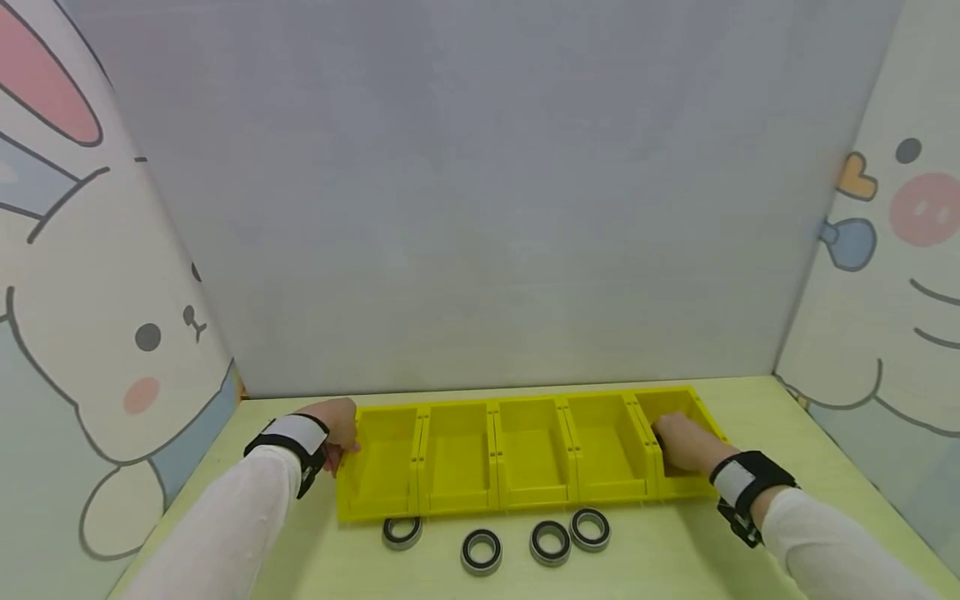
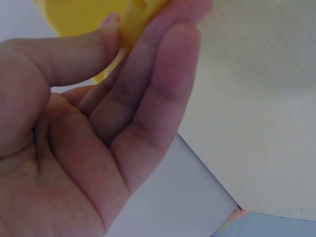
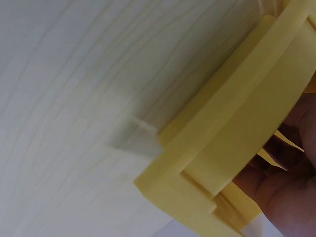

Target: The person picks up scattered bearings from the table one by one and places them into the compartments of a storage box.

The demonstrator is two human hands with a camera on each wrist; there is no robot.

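A row of joined yellow bins [image 1: 459, 457] stands on the pale table. At its left end, my left hand [image 1: 339, 425] pinches the bin's side wall [image 2: 136, 22] between thumb and fingers. My right hand [image 1: 684, 440] reaches into the rightmost bin, and a dark edge, apparently a bearing [image 1: 659, 437], shows at its fingertips. In the right wrist view the yellow bin wall [image 3: 232, 133] hides most of the right fingers. Several black-and-silver ring bearings lie in front of the row: one bearing [image 1: 390, 534] at the left, another [image 1: 468, 552] near the middle, and a close pair [image 1: 537, 542].
The table [image 1: 337, 567] reaches back to a plain grey wall [image 1: 480, 208]. Side panels with a cartoon rabbit [image 1: 97, 333] and another cartoon figure [image 1: 885, 317] flank the work area. A strap with a small device sits on each wrist.
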